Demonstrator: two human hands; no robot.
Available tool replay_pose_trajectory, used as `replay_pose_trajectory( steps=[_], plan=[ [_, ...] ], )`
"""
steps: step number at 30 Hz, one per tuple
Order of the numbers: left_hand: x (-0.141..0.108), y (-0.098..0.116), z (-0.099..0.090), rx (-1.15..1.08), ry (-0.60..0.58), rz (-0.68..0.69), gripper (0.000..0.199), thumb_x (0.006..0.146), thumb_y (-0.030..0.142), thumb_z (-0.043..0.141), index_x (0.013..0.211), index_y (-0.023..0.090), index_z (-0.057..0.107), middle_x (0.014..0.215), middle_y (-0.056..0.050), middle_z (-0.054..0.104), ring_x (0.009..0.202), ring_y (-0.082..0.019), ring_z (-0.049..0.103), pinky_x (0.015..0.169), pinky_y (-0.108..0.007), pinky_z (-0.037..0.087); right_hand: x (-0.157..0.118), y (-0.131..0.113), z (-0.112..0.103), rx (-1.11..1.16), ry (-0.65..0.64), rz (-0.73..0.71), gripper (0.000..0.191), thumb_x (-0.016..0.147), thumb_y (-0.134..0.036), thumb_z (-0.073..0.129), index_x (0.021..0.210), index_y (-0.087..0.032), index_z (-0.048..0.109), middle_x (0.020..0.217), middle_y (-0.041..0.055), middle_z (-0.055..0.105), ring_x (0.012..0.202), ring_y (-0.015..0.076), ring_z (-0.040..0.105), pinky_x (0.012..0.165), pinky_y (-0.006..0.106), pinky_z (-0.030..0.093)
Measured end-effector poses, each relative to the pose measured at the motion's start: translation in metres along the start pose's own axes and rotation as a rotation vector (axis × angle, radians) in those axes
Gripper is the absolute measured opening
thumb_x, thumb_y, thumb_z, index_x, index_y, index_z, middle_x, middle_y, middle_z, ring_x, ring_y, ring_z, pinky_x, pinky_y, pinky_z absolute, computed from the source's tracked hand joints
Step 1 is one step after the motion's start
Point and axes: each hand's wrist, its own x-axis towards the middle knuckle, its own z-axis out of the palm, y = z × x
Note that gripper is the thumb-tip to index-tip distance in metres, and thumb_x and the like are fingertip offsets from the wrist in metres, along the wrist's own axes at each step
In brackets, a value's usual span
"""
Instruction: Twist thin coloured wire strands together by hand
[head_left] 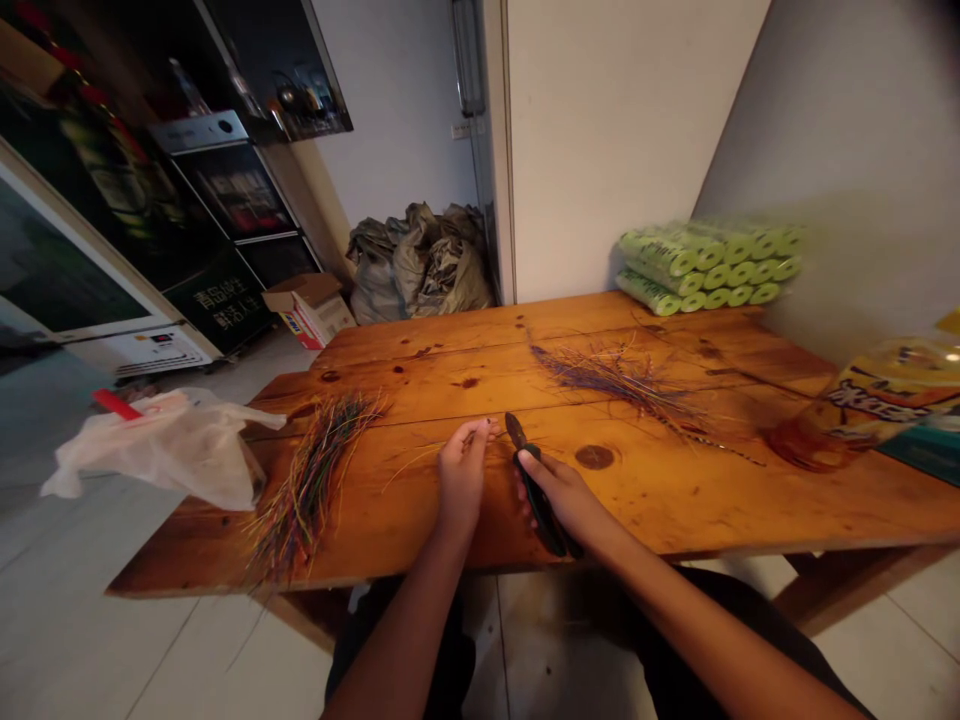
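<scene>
My right hand (559, 490) is wrapped around the dark handles of a pair of pliers (516, 432), whose jaws point away from me. Close by on the left, my left hand (465, 458) pinches a thin wire (420, 455), which trails off to the left over the wood. A bundle of mixed-coloured wires (311, 480) lies at the table's left end, some ends hanging past the front edge. Beyond my right hand a looser bundle of purple and orange wires (615, 378) is spread out. Whether the plier jaws touch the wire, I cannot tell.
The wooden table (450, 400) carries a white plastic bag (172, 445) at its left end. A bottle of reddish liquid (862, 405) is at the right. Green-wrapped rolls (705, 268) are stacked at the back. Sacks (420, 262) and a cardboard box (309, 308) sit behind.
</scene>
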Motion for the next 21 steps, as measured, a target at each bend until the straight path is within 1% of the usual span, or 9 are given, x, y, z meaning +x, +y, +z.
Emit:
replay_pose_trajectory(
  steps=[2, 4, 8, 9, 11, 13, 16, 18, 21],
  plan=[
    [-0.002, 0.000, -0.001, -0.034, -0.010, -0.037, 0.029, 0.080, 0.041, 0.052, 0.083, 0.016, 0.067, 0.082, -0.006, 0.068, 0.078, -0.016, 0.062, 0.074, -0.028, 0.047, 0.001, 0.000, -0.001, 0.005, 0.010, -0.003, 0.039, 0.076, -0.057, 0.048, 0.072, -0.019, 0.047, 0.056, -0.0037, 0.051, 0.042, 0.0091, 0.049, 0.038, 0.021, 0.041],
    [-0.007, 0.002, -0.001, -0.058, -0.086, -0.109, 0.032, 0.078, 0.043, 0.055, 0.094, 0.016, 0.064, 0.089, -0.008, 0.067, 0.079, -0.016, 0.063, 0.073, -0.028, 0.048, 0.003, 0.001, -0.004, 0.011, 0.008, 0.002, 0.040, 0.075, -0.058, 0.049, 0.073, -0.019, 0.048, 0.056, -0.0033, 0.052, 0.043, 0.0100, 0.051, 0.038, 0.022, 0.042],
    [-0.029, 0.005, 0.004, -0.097, -0.475, -0.320, 0.061, 0.061, 0.032, 0.074, 0.115, 0.023, 0.050, 0.112, -0.011, 0.060, 0.084, -0.021, 0.063, 0.071, -0.033, 0.051, 0.006, 0.004, -0.012, -0.006, 0.043, -0.005, 0.045, 0.068, -0.064, 0.052, 0.074, -0.019, 0.051, 0.054, -0.0024, 0.054, 0.043, 0.0120, 0.052, 0.042, 0.025, 0.043],
    [-0.034, 0.003, 0.007, -0.122, -0.566, -0.343, 0.069, 0.057, 0.028, 0.078, 0.118, 0.025, 0.046, 0.117, -0.012, 0.057, 0.093, -0.023, 0.062, 0.075, -0.035, 0.051, 0.007, 0.003, -0.013, -0.027, 0.057, -0.023, 0.046, 0.067, -0.065, 0.053, 0.072, -0.019, 0.052, 0.055, -0.0017, 0.055, 0.044, 0.0124, 0.052, 0.043, 0.026, 0.044],
    [-0.044, -0.003, 0.011, -0.166, -0.670, -0.331, 0.084, 0.050, 0.020, 0.081, 0.123, 0.028, 0.041, 0.126, -0.013, 0.051, 0.112, -0.026, 0.053, 0.088, -0.039, 0.046, 0.007, 0.002, -0.016, -0.061, 0.081, -0.046, 0.047, 0.066, -0.065, 0.053, 0.069, -0.019, 0.053, 0.054, -0.0010, 0.055, 0.045, 0.0129, 0.052, 0.046, 0.027, 0.044],
    [-0.050, -0.010, 0.014, -0.184, -0.703, -0.313, 0.101, 0.045, 0.015, 0.082, 0.130, 0.030, 0.030, 0.136, -0.014, 0.041, 0.124, -0.028, 0.041, 0.097, -0.043, 0.040, 0.007, 0.001, -0.016, -0.060, 0.099, -0.034, 0.046, 0.068, -0.065, 0.051, 0.067, -0.019, 0.052, 0.052, -0.0016, 0.054, 0.044, 0.0132, 0.052, 0.046, 0.027, 0.044],
    [-0.052, -0.019, 0.015, -0.175, -0.697, -0.309, 0.118, 0.044, 0.012, 0.082, 0.137, 0.032, 0.013, 0.144, -0.016, 0.026, 0.130, -0.030, 0.033, 0.098, -0.047, 0.038, 0.007, -0.001, -0.013, -0.050, 0.118, -0.024, 0.043, 0.071, -0.062, 0.049, 0.066, -0.020, 0.051, 0.051, -0.0019, 0.053, 0.043, 0.0130, 0.051, 0.045, 0.027, 0.044],
    [-0.051, -0.021, 0.016, -0.171, -0.687, -0.308, 0.119, 0.045, 0.012, 0.081, 0.138, 0.031, 0.010, 0.144, -0.018, 0.027, 0.128, -0.032, 0.036, 0.096, -0.047, 0.040, 0.007, -0.003, -0.012, -0.063, 0.128, -0.035, 0.042, 0.072, -0.061, 0.049, 0.065, -0.020, 0.051, 0.050, -0.0016, 0.054, 0.044, 0.0132, 0.052, 0.046, 0.027, 0.043],
    [-0.051, -0.020, 0.017, -0.141, -0.641, -0.316, 0.119, 0.044, 0.008, 0.081, 0.138, 0.029, 0.011, 0.137, -0.017, 0.039, 0.122, -0.031, 0.044, 0.093, -0.045, 0.044, 0.008, -0.004, -0.011, -0.078, 0.132, -0.048, 0.041, 0.074, -0.060, 0.048, 0.065, -0.019, 0.052, 0.048, -0.0020, 0.052, 0.045, 0.0137, 0.051, 0.046, 0.026, 0.043]
  ],
)
